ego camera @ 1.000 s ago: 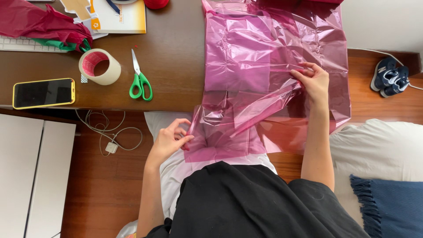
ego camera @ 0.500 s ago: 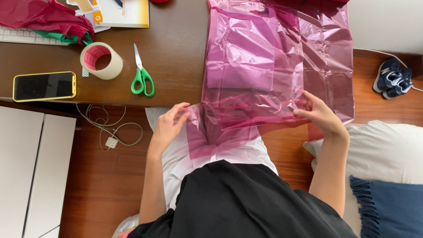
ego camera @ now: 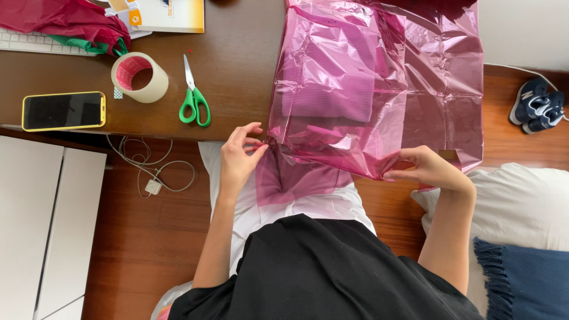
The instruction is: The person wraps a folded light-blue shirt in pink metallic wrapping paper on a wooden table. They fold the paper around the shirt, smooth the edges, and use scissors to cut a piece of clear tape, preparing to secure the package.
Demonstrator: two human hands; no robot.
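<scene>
We see 2 bare hands gripping a sheet of translucent pink wrapping film [ego camera: 415,77] at the near edge of a dark wooden desk [ego camera: 237,71]. The left hand [ego camera: 240,157] pinches the film's lower left corner at the desk edge, thumb and forefinger closed on it while the other fingers [ego camera: 246,131] fan upward and apart. The right hand [ego camera: 430,169] clamps the film's lower right fold between thumb and curled fingers, just past the desk edge. The film lies over a folded pink ribbed garment [ego camera: 329,77] on the desk, and its near end hangs down toward the person's lap, over a white cloth [ego camera: 308,210].

To the left on the desk, well apart from both hands, lie green-handled scissors [ego camera: 194,98], a roll of clear tape [ego camera: 139,77] and a phone in a yellow case [ego camera: 64,111]. Red and green fabric [ego camera: 65,26] is heaped over a keyboard at the far left corner. A cable with a white charger [ego camera: 153,186] trails on the wooden floor below the desk. Dark blue shoes [ego camera: 539,106] sit on the floor at the right.
</scene>
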